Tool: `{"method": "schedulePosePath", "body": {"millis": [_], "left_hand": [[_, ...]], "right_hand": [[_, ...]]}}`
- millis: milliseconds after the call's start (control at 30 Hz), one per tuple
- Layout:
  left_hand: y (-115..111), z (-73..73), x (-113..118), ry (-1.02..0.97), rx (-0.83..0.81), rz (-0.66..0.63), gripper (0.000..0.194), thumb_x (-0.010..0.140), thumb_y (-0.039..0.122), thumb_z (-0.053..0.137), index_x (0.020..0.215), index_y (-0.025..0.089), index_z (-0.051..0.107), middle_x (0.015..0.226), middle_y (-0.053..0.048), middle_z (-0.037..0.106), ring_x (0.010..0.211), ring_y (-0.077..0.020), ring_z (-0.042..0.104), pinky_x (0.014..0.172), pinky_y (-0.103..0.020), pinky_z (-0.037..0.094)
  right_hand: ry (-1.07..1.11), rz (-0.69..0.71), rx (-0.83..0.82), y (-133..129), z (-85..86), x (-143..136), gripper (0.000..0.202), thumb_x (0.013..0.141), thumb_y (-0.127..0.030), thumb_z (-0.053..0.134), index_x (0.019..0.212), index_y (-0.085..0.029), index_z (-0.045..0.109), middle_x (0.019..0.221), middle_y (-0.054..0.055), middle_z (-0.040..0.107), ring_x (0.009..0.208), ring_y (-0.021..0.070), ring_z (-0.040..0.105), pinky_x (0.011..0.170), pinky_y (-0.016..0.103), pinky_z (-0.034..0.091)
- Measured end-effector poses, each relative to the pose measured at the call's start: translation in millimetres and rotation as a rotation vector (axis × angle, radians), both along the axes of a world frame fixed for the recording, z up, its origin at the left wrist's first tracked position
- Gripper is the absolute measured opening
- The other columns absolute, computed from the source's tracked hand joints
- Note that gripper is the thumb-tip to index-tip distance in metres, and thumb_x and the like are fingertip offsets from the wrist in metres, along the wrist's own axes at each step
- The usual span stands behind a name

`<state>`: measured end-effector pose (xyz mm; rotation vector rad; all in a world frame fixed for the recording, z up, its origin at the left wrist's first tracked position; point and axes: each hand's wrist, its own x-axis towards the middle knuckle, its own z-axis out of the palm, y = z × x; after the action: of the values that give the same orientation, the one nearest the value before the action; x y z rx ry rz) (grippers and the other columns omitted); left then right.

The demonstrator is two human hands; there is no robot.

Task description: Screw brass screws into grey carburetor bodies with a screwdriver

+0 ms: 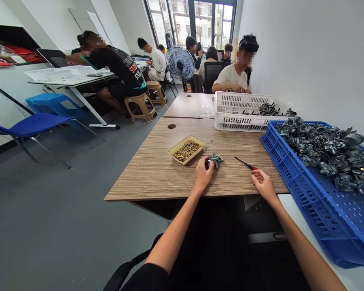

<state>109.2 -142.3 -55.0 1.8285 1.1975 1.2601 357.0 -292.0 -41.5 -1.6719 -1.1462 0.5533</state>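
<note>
A small grey metal carburetor [216, 161] rests on the wooden tabletop, with the fingers of my left hand [204, 173] closed round its left side. To the right, my right hand [263, 184] has its fingertips at the red handle of a screwdriver [245, 163], whose dark shaft points away to the left. The fingers are bent round the handle end, most of which they hide. Just beyond my left hand stands a cream tray [184, 162] heaped with brass-coloured screws [186, 150].
A blue crate [294, 171] piled with carburetors [330, 145] stands at the right. Behind it, a white basket [245, 122] holds more metal parts. A co-worker [235, 76] sits at the far end. A fan [180, 64] and other seated people are farther back.
</note>
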Motion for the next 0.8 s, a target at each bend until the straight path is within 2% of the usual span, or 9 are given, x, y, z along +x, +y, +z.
{"method": "schedulePosePath", "body": {"millis": [267,500,633,733,800], "left_hand": [[0,0.4,2,0.096,0.025,-0.067,0.032,0.101,0.031,0.048,0.128,0.018,0.060,0.124,-0.012,0.070,0.119,-0.0257,0.063,0.107,-0.042,0.047],[2,6.6,-1,0.121,0.049,-0.020,0.027,0.100,0.024,0.047,0.122,0.017,0.060,0.121,-0.012,0.070,0.117,-0.0245,0.063,0.107,-0.042,0.048],[21,27.3,-22,0.249,0.187,-0.093,0.029,0.096,0.020,0.051,0.124,0.017,0.059,0.124,-0.011,0.067,0.121,-0.0234,0.061,0.110,-0.040,0.047],[55,52.7,-50,0.430,0.207,-0.151,0.022,0.095,0.018,0.051,0.113,0.018,0.065,0.116,-0.008,0.070,0.112,-0.0214,0.065,0.103,-0.035,0.051],[83,68.7,-71,0.614,0.150,-0.101,0.021,0.096,0.020,0.051,0.109,0.019,0.067,0.114,-0.008,0.072,0.108,-0.0216,0.067,0.097,-0.033,0.053]], "right_hand": [[-0.011,-0.006,-0.008,-1,2.8,-1,0.040,0.081,-0.056,0.068,0.098,-0.020,0.066,0.085,0.008,0.070,0.074,0.0209,0.067,0.072,0.036,0.059],[-0.018,-0.001,0.014,1,1.1,-1,0.045,0.079,-0.059,0.068,0.098,-0.018,0.067,0.083,0.009,0.069,0.071,0.0212,0.067,0.071,0.037,0.059],[-0.014,0.012,0.013,1,-3.8,3,0.045,0.079,-0.059,0.068,0.098,-0.019,0.067,0.084,0.009,0.070,0.072,0.0214,0.068,0.072,0.036,0.059],[-0.017,0.016,0.017,0,-6.0,5,0.043,0.079,-0.058,0.068,0.098,-0.019,0.067,0.084,0.009,0.070,0.072,0.0215,0.068,0.072,0.036,0.060],[-0.025,0.019,0.014,0,-6.3,5,0.042,0.079,-0.057,0.067,0.099,-0.019,0.067,0.084,0.009,0.071,0.072,0.0216,0.068,0.072,0.036,0.060]]}}
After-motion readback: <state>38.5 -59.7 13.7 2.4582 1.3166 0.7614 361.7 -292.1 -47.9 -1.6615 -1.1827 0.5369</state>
